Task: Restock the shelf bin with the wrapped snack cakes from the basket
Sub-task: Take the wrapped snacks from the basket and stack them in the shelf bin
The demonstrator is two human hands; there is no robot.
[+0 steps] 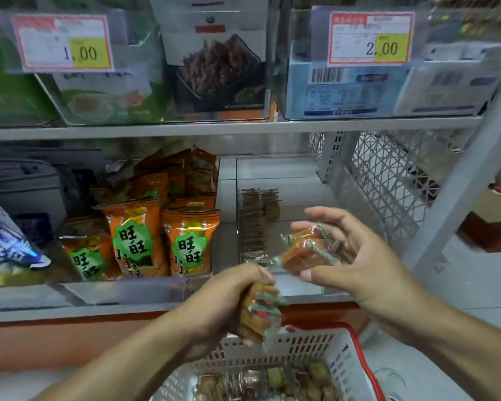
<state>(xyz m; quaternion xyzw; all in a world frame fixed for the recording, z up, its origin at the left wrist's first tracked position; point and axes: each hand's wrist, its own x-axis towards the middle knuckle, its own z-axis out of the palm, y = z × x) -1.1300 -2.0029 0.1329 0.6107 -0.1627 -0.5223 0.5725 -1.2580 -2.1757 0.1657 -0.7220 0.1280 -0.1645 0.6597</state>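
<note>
At bottom centre of the frame, white basket (pixel 342 351) with red rim holds loose wrapped cakes (pixel 272 383). Just above it, left hand (pixel 214 302) clenched around a bunch of snack cakes (pixel 259 311), over basket's far edge. Right hand (pixel 350 256), centre right, grips two cakes (pixel 307 250) at front of clear shelf bin (pixel 272 169); a few cakes already stacked inside. Orange snack bags (pixel 162 238) fill next bin left. Price tags (pixel 370 39) on upper shelf.
</note>
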